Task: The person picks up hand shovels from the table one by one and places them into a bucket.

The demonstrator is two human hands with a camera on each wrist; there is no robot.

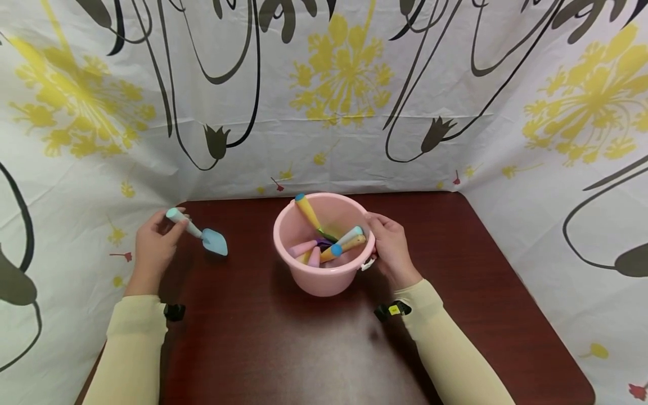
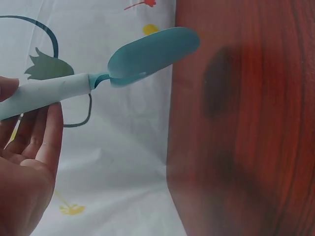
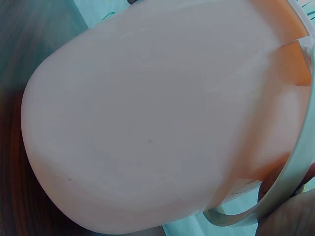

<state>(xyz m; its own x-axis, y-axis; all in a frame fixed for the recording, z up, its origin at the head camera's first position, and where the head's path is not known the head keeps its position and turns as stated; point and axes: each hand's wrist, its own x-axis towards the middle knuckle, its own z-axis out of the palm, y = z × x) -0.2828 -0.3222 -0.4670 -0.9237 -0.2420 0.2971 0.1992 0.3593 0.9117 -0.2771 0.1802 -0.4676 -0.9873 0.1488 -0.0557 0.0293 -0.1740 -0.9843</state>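
A small blue garden trowel with a pale handle is held in my left hand, above the table's left part. The left wrist view shows the trowel's handle pinched between thumb and fingers, its blade pointing away from the hand. My right hand grips the rim of a pink bucket on its right side. Inside the bucket lie several hand tools with coloured handles, among them a yellow one leaning on the rim. In the right wrist view the bucket's wall fills most of the picture.
A dark red-brown wooden table lies under both hands. White cloth printed with yellow flowers and grey plants hangs behind it and along both sides. The bucket's white carrying handle hangs beside the right hand.
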